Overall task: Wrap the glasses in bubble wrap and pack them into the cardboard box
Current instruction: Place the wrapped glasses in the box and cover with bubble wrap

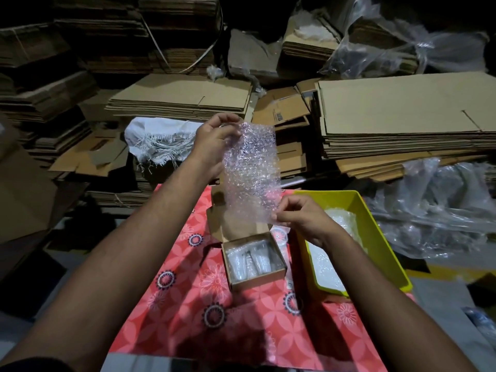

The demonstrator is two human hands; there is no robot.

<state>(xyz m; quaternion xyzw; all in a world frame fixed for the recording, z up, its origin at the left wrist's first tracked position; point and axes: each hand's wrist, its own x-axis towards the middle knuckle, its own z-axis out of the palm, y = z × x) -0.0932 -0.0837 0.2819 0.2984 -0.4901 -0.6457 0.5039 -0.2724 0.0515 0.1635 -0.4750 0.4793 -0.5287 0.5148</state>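
Red floral cloth (214,312) is covering the work surface. 1 small cardboard box (257,276), lid open, is sitting mid-cloth w/ clear-wrapped items inside. Yellow bin (375,229) is standing just right of it, holding bubble-wrap pcs.

no legible text anywhere, small dark printed mark on a flattened cardboard sheet (279,114) behind the work area, too blurred to read

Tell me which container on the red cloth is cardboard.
The small open cardboard box at the cloth's middle, holding clear wrapped items. The yellow bin to its right is plastic.
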